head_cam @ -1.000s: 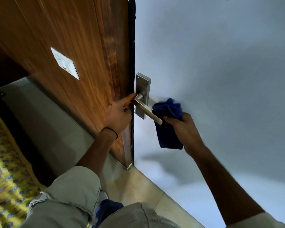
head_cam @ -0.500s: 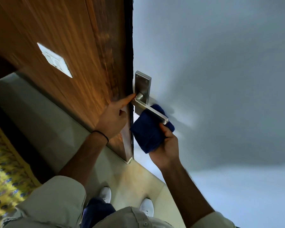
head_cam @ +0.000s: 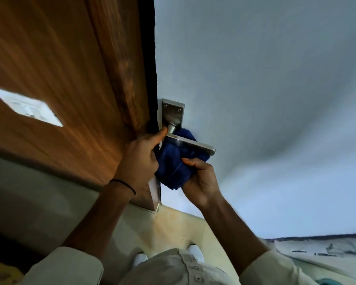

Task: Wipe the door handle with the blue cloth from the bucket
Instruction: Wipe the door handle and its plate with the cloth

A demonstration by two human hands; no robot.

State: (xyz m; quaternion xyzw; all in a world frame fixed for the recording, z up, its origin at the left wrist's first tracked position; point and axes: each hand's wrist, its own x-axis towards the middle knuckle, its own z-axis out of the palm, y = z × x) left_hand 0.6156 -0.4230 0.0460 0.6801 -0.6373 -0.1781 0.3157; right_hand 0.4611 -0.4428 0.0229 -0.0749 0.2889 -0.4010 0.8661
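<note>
A brushed-metal lever door handle (head_cam: pixel 190 144) on a rectangular backplate (head_cam: pixel 173 114) is fixed to the pale blue door (head_cam: pixel 265 99) near its left edge. The folded blue cloth (head_cam: pixel 174 167) is pressed up under and behind the lever, close to its neck. My right hand (head_cam: pixel 201 182) grips the cloth from below. My left hand (head_cam: pixel 141 159) holds the door's edge beside the handle, thumb tip touching the lever's neck. No bucket is in view.
A brown wooden panel (head_cam: pixel 70 79) with a white switch plate (head_cam: pixel 27 106) stands left of the door. Beige floor tiles (head_cam: pixel 173 225) and my white shoes (head_cam: pixel 195 253) lie below. A grey skirting (head_cam: pixel 39 194) runs along the panel's foot.
My right hand has carried the cloth from the lever's outer end leftward under the lever to its neck. The camera has moved closer. My left hand stays on the door edge.
</note>
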